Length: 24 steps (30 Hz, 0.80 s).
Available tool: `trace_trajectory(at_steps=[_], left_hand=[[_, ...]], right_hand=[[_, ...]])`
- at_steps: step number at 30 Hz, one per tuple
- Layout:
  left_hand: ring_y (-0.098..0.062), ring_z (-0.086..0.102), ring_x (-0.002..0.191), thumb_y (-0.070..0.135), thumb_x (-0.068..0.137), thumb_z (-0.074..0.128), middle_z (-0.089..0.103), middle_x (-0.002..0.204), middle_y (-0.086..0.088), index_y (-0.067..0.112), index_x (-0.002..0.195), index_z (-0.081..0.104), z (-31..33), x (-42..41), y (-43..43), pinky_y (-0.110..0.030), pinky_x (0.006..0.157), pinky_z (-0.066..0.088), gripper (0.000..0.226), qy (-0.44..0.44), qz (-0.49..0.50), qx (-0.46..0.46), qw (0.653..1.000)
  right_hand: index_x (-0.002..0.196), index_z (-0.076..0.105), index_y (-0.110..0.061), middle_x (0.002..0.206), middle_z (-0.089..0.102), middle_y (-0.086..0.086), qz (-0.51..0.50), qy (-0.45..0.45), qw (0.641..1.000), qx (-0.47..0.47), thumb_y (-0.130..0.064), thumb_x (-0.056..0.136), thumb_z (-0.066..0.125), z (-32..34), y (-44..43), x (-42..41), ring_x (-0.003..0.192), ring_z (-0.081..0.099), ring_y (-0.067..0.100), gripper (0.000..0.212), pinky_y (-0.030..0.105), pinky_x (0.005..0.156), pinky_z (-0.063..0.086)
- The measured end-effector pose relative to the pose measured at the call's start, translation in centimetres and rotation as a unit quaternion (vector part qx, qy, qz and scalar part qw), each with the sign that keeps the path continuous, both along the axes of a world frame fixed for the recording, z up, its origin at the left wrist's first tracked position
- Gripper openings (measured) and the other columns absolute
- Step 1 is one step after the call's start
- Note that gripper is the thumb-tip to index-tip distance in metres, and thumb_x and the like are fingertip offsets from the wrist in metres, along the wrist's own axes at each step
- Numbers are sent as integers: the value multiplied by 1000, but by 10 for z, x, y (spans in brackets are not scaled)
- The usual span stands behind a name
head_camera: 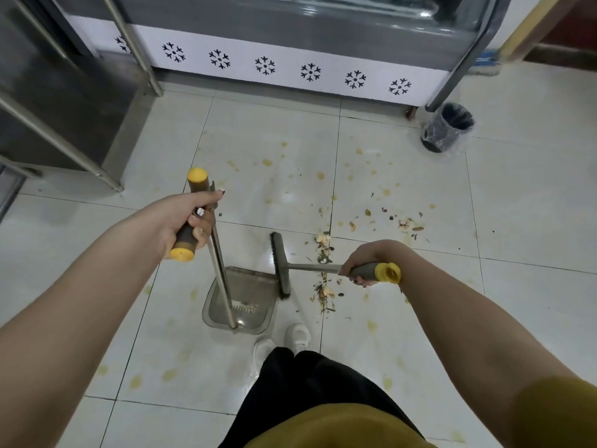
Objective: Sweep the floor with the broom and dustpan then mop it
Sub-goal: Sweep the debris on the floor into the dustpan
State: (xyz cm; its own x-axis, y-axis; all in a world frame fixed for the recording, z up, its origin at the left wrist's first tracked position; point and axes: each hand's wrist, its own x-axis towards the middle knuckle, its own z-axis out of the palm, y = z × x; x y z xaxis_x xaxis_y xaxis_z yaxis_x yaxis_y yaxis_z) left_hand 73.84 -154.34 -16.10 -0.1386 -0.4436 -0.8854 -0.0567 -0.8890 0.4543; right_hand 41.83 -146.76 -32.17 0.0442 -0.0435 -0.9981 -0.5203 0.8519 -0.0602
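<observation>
Head view: broom (279, 264) beside dustpan (255, 286)

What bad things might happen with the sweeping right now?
1. The scraps lie beyond the broom in the right hand, away from the dustpan; a hard push could scatter them, and the far crumbs may be missed.
2. The yellow stains look wet; bristles could smear them, and the white shoes might slip.
3. The left hand holds the dustpan only by its long handle; tipping it could spill what's inside.
</observation>
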Motion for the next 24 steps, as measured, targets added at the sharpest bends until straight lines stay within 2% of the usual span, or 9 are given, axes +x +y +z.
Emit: trace_trajectory(at_steps=[1,3,4,5,13,20,24], left_hand=[[0,27,23,35,89,61,33,36,9,19,66,42,0,5,1,-7,28,25,34,2,0,1,1000],[0,27,24,35,88,61,32,37,9,20,66,42,0,17,7,-8,28,26,33,7,1,4,1000],[0,28,24,36,88,61,32,37,9,20,66,41,0,23,9,-8,28,26,33,10,2,7,1000],[0,28,24,36,88,61,32,37,9,20,67,41,1,28,12,-8,28,26,33,12,2,10,1000],[1,27,24,38,88,59,30,38,10,22,65,37,1,65,12,-8,28,25,36,18,14,25,999],[0,27,24,35,88,62,32,38,9,21,67,38,-7,77,16,-8,29,27,35,-19,9,-14,1000],[-1,27,24,34,89,61,32,37,10,20,68,39,-9,76,17,-8,29,27,34,-21,0,-26,999]], right_hand=[[95,55,-8,75,56,4,-12,-10,1000,-1,-24,84,65,-1,-1,3,62,53,13,21,33,95,44],[95,54,-5,72,55,5,-43,-34,998,2,-19,86,63,0,-2,10,54,53,12,19,22,65,54],[94,53,-5,70,55,5,-47,-47,998,9,-18,88,61,1,-1,14,49,54,11,16,20,51,52],[91,53,-5,69,54,5,-44,-57,997,15,-18,90,60,1,1,19,46,53,10,15,19,45,50],[96,49,-5,70,51,7,-86,-49,994,36,-23,91,59,-17,13,75,36,52,11,21,18,37,47],[97,54,-1,72,53,10,-137,40,990,12,-18,91,57,3,18,41,38,53,15,18,19,37,48],[92,50,-3,83,51,13,-133,95,986,-26,-12,93,55,13,24,38,56,50,19,11,19,39,49]])
